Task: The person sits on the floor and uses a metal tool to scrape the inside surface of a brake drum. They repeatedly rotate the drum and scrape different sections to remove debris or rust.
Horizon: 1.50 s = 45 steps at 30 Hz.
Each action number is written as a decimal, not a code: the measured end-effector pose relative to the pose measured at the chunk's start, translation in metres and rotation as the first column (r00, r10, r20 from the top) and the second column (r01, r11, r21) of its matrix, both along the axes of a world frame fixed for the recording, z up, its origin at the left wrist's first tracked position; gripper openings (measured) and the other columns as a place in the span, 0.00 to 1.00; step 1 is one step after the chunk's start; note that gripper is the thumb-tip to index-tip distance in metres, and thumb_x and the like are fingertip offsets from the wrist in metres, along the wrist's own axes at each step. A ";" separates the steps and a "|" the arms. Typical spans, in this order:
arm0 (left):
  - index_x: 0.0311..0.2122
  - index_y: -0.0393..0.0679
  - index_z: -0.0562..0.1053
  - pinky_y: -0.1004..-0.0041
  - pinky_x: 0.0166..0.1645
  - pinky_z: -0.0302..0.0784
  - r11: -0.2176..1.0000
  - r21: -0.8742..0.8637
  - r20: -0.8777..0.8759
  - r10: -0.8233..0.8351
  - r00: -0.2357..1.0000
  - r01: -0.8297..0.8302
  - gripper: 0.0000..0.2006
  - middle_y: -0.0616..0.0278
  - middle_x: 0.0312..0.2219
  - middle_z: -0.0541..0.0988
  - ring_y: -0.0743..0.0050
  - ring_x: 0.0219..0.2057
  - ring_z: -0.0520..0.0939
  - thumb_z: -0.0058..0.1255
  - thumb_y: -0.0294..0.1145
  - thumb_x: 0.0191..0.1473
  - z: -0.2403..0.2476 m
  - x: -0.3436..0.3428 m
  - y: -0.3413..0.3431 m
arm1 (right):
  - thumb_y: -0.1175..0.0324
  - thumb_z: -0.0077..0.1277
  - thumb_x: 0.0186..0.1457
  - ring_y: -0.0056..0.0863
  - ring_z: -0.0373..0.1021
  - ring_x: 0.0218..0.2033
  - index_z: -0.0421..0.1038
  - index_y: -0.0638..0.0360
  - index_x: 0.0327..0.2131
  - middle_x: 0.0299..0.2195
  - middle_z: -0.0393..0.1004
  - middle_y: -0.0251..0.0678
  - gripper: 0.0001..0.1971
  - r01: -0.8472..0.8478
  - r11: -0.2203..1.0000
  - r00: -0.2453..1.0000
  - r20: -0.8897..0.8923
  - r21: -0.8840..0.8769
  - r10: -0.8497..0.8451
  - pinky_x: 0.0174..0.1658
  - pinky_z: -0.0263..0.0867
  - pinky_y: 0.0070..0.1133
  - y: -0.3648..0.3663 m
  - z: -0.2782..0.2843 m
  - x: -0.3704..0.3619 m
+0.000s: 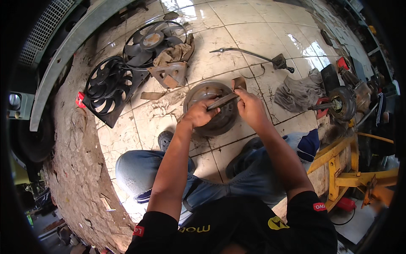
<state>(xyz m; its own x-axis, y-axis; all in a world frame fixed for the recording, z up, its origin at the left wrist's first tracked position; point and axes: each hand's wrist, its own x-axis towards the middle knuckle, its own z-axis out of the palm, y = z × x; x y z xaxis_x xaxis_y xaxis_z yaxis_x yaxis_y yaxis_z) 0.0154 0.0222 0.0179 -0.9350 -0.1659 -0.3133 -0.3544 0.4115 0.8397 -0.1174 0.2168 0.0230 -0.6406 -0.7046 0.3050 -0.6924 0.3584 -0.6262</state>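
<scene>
My left hand [199,113] is closed around one end of a flat metal bar [223,100], which slants up to the right. At the bar's other end, my right hand [251,107] pinches a curled brown strip [238,82] that looks like sandpaper. Whether this strip wraps under the bar is hidden by the fingers. Both hands are above a round, dirty metal wheel [216,127] lying on the tiles between my feet. A second flat brown strip [152,95] lies on the floor left of the wheel.
Two black fans [153,40] [105,82], a triangular metal bracket [169,75] and a rag [173,55] lie at the left. Beyond the wheel is a long metal lever [249,53]. A grey cloth [298,91], a hub-like part [341,103] and a yellow metal frame [334,178] are at the right.
</scene>
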 end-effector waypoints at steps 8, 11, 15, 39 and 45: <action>0.54 0.53 0.76 0.64 0.61 0.70 0.992 -0.104 -0.140 0.057 0.989 -0.072 0.21 0.54 0.56 0.77 0.50 0.57 0.75 0.59 0.35 0.53 -0.005 -0.012 -0.005 | 0.74 0.56 0.45 0.49 0.67 0.52 0.62 0.56 0.60 0.57 0.69 0.43 0.35 -0.061 0.993 0.992 -0.102 0.105 0.071 0.53 0.64 0.40 -0.021 -0.012 0.003; 0.55 0.54 0.76 0.63 0.61 0.71 0.961 -0.253 -0.101 0.088 0.991 -0.112 0.22 0.54 0.55 0.77 0.49 0.56 0.76 0.59 0.36 0.53 0.003 -0.018 -0.001 | 0.74 0.57 0.43 0.45 0.61 0.60 0.58 0.54 0.64 0.58 0.68 0.40 0.40 0.006 0.971 0.976 -0.213 0.238 0.046 0.58 0.58 0.40 -0.025 -0.011 0.002; 0.56 0.52 0.75 0.61 0.60 0.72 0.959 -0.274 -0.151 0.036 0.988 -0.077 0.24 0.51 0.53 0.78 0.47 0.54 0.77 0.58 0.36 0.52 -0.007 -0.018 -0.006 | 0.75 0.55 0.44 0.46 0.48 0.70 0.51 0.57 0.68 0.66 0.57 0.44 0.44 0.015 0.957 0.964 -0.259 0.290 0.064 0.67 0.48 0.44 -0.029 -0.022 -0.003; 0.61 0.54 0.71 0.62 0.60 0.72 0.983 -0.181 -0.082 0.022 0.996 -0.037 0.30 0.47 0.52 0.78 0.48 0.55 0.76 0.56 0.30 0.50 0.016 -0.018 -0.006 | 0.79 0.54 0.46 0.54 0.56 0.64 0.56 0.65 0.62 0.62 0.60 0.54 0.37 -0.113 0.967 0.993 -0.009 0.229 0.118 0.62 0.59 0.45 -0.032 -0.030 -0.032; 0.67 0.50 0.63 0.63 0.66 0.64 0.989 -0.073 -0.115 0.121 0.986 -0.130 0.40 0.46 0.61 0.70 0.48 0.63 0.69 0.65 0.37 0.49 -0.002 0.006 -0.018 | 0.68 0.64 0.51 0.54 0.61 0.60 0.61 0.62 0.58 0.57 0.65 0.54 0.33 -0.117 0.985 0.992 -0.025 0.127 0.121 0.58 0.64 0.40 -0.040 -0.033 -0.028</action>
